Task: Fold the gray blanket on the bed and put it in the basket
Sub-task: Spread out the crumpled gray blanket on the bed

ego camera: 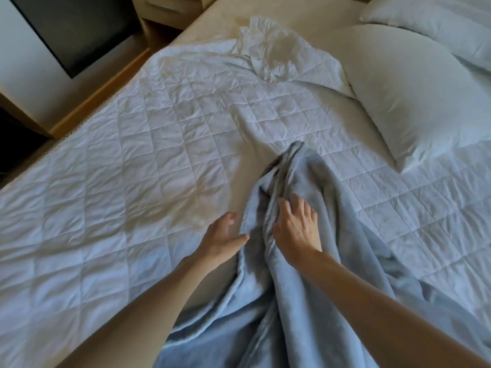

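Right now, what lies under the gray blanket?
The gray blanket lies bunched on the white quilted cover, which shows on both sides. Whatever else lies beneath its folds is covered.

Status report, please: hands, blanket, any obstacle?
Left hand open at gray blanket edge; right hand open, resting on it. Blanket bunched, unfolded. No basket in view.

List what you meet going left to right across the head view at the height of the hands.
Quilted white cover → left hand, open at the blanket's edge → right hand, fingers spread on the gray blanket → more of the quilted white cover.
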